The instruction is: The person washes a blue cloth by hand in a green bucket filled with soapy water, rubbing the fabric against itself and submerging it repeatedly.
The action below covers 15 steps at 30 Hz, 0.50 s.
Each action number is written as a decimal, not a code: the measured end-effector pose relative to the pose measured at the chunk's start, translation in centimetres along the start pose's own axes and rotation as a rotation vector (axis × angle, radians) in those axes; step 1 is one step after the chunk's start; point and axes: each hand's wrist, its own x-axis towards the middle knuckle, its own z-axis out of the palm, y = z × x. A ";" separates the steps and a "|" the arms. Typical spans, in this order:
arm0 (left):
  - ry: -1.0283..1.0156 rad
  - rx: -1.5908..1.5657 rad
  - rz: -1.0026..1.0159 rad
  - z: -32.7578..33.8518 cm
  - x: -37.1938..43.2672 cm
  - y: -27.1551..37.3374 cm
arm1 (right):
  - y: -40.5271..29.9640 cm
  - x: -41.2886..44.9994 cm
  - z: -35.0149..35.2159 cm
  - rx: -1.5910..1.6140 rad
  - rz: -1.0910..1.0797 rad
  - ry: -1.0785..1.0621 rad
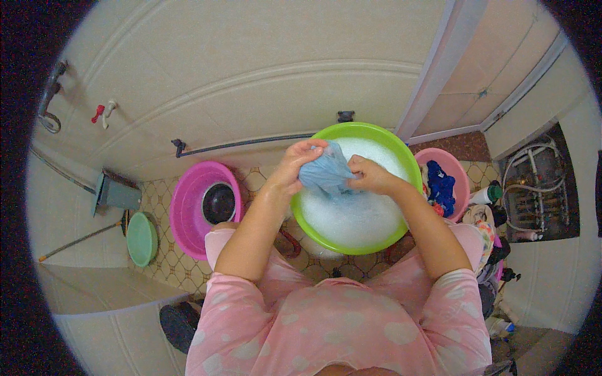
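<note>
A light blue wet cloth (324, 173) is stretched between my two hands above a lime-green basin (357, 129). White suds (352, 221) fill most of that basin. My left hand (298, 162) grips the cloth's left side, with the thumb on top near its upper edge. At the cloth's right side, my right hand (371, 175) pinches the fabric in a closed fist. The cloth's lower end hangs down to the foam; whether it dips in cannot be made out.
Left of me stands a magenta basin (188, 211) with a dark round bowl (219, 203) inside. Farther left is a pale green basin (142, 239). A pink basin (458, 176) with dark blue clothing (440, 188) sits at right, beside a white bottle (482, 195). A pipe (244, 144) runs along the wall.
</note>
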 end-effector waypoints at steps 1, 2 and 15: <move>-0.001 0.001 -0.001 -0.1 -0.1 0.2 | -0.2 0.1 0.2 0.001 0.000 0.002; -0.019 -0.031 0.013 -0.1 -0.1 0.5 | -0.4 0.2 0.7 0.110 -0.129 0.122; -0.067 -0.039 0.009 -0.1 0.0 0.9 | -2.6 0.2 -0.4 0.312 0.414 0.078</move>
